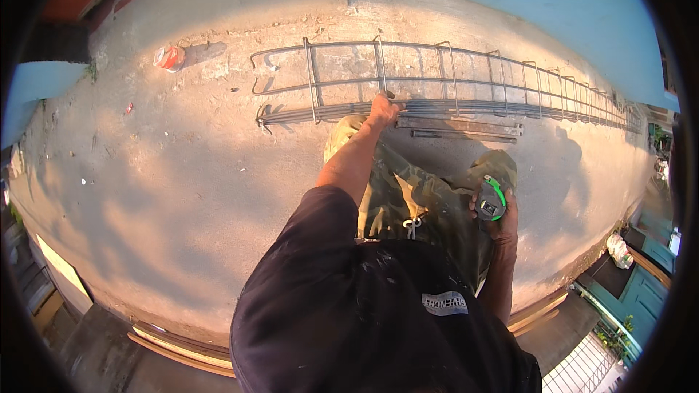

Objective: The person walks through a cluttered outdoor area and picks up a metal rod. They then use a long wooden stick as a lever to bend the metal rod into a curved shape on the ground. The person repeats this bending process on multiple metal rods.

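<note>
A long cage of steel rebar (419,80) with square stirrups lies on the ground ahead of me, running off to the far right. Along its near side is a bundle of straight rebars (466,107). My left hand (384,110) reaches down to this bundle beside a stirrup, its fingers curled. A small dark shape shows at the fingertips, too small to name. By my right knee, my right hand (504,220) is closed around a tape measure (490,199), dark grey with a bright green band. No drawn-out blade shows on it.
Short flat metal bars (460,128) lie just on my side of the bundle. Farther left stands a crumpled red-and-white container (170,58). Wooden planks (182,349) lie behind me at the lower left. A blue wall (539,0) rises beyond the cage.
</note>
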### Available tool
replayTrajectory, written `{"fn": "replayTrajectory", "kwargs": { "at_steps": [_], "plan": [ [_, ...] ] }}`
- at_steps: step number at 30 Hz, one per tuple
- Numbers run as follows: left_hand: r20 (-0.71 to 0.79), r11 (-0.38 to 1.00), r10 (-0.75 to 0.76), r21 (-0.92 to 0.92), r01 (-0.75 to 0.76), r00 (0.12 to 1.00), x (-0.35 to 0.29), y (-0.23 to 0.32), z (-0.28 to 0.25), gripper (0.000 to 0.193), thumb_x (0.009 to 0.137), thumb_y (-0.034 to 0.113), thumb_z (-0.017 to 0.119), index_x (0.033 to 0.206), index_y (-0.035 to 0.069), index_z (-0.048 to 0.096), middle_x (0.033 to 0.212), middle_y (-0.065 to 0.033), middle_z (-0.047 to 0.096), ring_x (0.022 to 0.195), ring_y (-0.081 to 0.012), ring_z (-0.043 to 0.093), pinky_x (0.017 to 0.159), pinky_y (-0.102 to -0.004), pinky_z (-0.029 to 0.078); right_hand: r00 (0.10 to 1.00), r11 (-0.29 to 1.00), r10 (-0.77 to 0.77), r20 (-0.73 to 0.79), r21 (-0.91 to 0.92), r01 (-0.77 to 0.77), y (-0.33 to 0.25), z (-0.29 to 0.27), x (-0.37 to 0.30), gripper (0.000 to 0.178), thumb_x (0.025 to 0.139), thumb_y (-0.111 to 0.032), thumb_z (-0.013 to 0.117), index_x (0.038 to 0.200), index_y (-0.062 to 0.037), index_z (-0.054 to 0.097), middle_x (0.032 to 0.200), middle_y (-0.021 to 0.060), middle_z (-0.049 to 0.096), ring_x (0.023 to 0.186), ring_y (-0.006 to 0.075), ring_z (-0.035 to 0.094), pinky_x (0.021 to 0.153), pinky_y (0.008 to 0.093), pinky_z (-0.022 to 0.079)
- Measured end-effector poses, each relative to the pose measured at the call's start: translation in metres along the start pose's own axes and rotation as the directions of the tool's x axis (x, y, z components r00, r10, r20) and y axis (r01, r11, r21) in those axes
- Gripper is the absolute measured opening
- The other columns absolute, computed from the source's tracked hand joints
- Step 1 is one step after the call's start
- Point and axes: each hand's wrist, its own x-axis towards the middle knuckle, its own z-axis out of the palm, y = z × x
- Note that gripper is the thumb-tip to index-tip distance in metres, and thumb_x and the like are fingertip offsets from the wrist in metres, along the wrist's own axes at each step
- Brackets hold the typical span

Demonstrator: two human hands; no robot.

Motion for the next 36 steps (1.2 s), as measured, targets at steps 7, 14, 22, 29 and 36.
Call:
{"fn": "replayTrajectory", "kwargs": {
  "at_steps": [7, 14, 22, 29, 36],
  "plan": [
    [-0.068, 0.905, 0.284, 0.348, -0.244, 0.956, -0.106, 0.043, 0.007, 0.079, 0.079, 0.023, 0.076, 0.141, -0.007, 0.037, 0.135, -0.0290, 0.051, 0.133, -0.0404, 0.042, 0.111, -0.0421, 0.036, 0.965, 0.749, -0.223, -0.140, -0.658, 0.078, 0.052, -0.020, 0.045, 0.052, 0.092, -0.041, 0.058, 0.122, 0.0017, 0.058, 0.101, 0.0148, 0.066, 0.091, 0.0231, 0.064, 0.077, 0.0353, 0.050],
    [-0.111, 0.807, 0.507, 0.407, -0.427, 0.855, -0.192, 0.020, -0.002, 0.058, 0.086, 0.020, 0.070, 0.135, -0.003, 0.050, 0.132, -0.0249, 0.055, 0.124, -0.0367, 0.053, 0.106, -0.0412, 0.042, 0.968, 0.178, -0.095, 0.231, -0.953, 0.245, 0.034, 0.057, 0.049, 0.055, 0.082, -0.038, 0.071, 0.125, -0.0064, 0.057, 0.113, 0.0186, 0.064, 0.106, 0.0313, 0.061, 0.093, 0.0400, 0.044],
    [-0.272, 0.830, 0.384, 0.521, -0.200, 0.882, -0.110, 0.016, -0.068, 0.043, 0.083, 0.022, 0.066, 0.122, 0.002, 0.064, 0.116, -0.0221, 0.066, 0.111, -0.0344, 0.064, 0.096, -0.0394, 0.049, 0.918, 0.118, -0.372, 0.140, -0.973, 0.197, 0.020, -0.080, 0.118, 0.063, 0.078, -0.044, 0.072, 0.125, -0.0045, 0.056, 0.117, 0.0235, 0.063, 0.111, 0.0399, 0.058, 0.094, 0.0461, 0.046],
    [-0.137, 0.529, 0.121, 0.847, 0.052, 0.983, -0.026, 0.010, -0.078, 0.039, 0.082, 0.027, 0.070, 0.117, 0.010, 0.069, 0.117, -0.0162, 0.067, 0.114, -0.0337, 0.061, 0.098, -0.0410, 0.047, 0.780, 0.381, -0.547, -0.305, -0.920, -0.093, 0.036, -0.241, 0.173, 0.058, 0.077, -0.038, 0.074, 0.118, -0.0009, 0.059, 0.111, 0.0258, 0.063, 0.106, 0.0429, 0.059, 0.090, 0.0499, 0.047],
    [-0.129, 0.396, 0.047, 0.913, 0.100, 0.991, -0.014, 0.027, -0.077, 0.037, 0.082, 0.030, 0.071, 0.110, 0.006, 0.068, 0.106, -0.0179, 0.068, 0.107, -0.0365, 0.061, 0.090, -0.0455, 0.048, 0.741, -0.058, -0.667, 0.079, -0.997, 0.053, 0.036, -0.238, 0.250, 0.050, 0.083, -0.030, 0.068, 0.122, -0.0015, 0.055, 0.119, 0.0263, 0.056, 0.113, 0.0448, 0.052, 0.097, 0.0523, 0.042]
  ]
}}
